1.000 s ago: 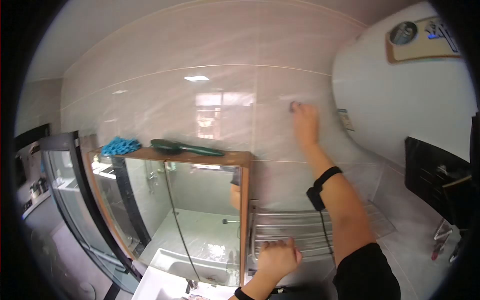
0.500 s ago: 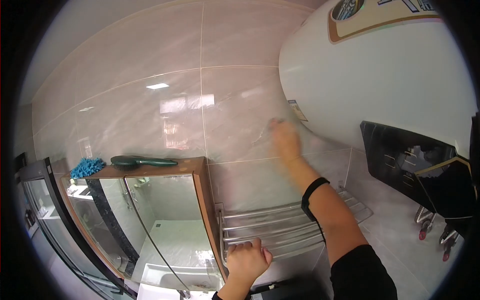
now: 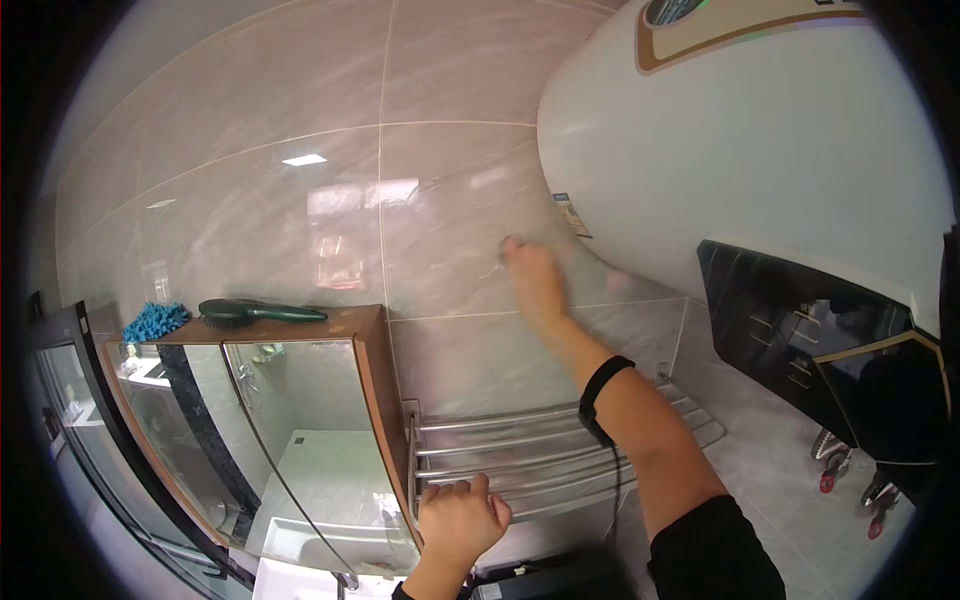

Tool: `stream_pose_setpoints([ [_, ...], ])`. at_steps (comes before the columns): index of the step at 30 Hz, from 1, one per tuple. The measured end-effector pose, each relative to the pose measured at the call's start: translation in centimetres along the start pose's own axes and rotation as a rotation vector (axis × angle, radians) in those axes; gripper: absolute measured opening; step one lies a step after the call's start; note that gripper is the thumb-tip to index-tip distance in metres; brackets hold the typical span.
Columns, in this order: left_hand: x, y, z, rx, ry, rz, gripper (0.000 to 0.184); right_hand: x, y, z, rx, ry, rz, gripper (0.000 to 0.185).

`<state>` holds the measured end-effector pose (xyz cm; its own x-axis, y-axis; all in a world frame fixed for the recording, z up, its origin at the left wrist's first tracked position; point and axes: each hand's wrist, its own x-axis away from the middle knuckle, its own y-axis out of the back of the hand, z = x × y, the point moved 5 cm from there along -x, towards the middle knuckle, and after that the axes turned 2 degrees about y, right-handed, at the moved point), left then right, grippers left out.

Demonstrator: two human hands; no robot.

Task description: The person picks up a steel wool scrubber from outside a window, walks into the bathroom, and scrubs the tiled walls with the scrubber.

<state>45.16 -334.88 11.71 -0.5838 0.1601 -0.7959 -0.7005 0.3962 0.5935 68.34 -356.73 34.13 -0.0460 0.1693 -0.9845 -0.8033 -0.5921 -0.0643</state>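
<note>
My right hand [image 3: 540, 285] reaches up to the pink-grey tiled wall [image 3: 450, 235], its fingers drawn together at the surface. A small dark spot shows by the fingertips; I cannot make out what it is. A black band [image 3: 600, 392] circles that forearm, with a dark cord hanging from it. Lower down, my left hand [image 3: 463, 518] is a fist, back towards me, in front of the metal towel rack [image 3: 530, 418]. Its palm is hidden, and I cannot tell whether it touches the rack.
A mirrored cabinet [image 3: 368, 375] stands left of the rack, with a green hairbrush [image 3: 265, 312] and a blue fluffy duster head [image 3: 156, 322] on top. A large white water heater [image 3: 760, 150] juts out at upper right. Red-handled valves [image 3: 830, 470] sit below its black panel [image 3: 775, 320].
The view has swung slightly right, so the surroundings sit further left. My right hand has slid a little leftward along the tiles. My left hand keeps its fist.
</note>
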Motion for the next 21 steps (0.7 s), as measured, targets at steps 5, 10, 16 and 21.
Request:
stream_pose_setpoints([
  [5,-0.1,0.3,0.0,-0.027,0.031,-0.003,0.014,0.3,0.3,0.8,0.092,-0.183,0.146,0.027],
  [10,0.2,-0.3,-0.1,0.004,0.019,-0.027,0.015,7.7,-4.0,5.2,-0.147,-0.092,0.507,0.040],
  [16,-0.2,0.1,-0.2,-0.081,0.076,0.095,0.019,2.6,2.6,-4.3,0.163,-0.099,-0.024,0.037],
  [21,-0.1,0.1,-0.4,-0.036,0.011,-0.020,0.015,7.8,0.1,2.1,-0.089,-0.009,0.224,0.038],
])
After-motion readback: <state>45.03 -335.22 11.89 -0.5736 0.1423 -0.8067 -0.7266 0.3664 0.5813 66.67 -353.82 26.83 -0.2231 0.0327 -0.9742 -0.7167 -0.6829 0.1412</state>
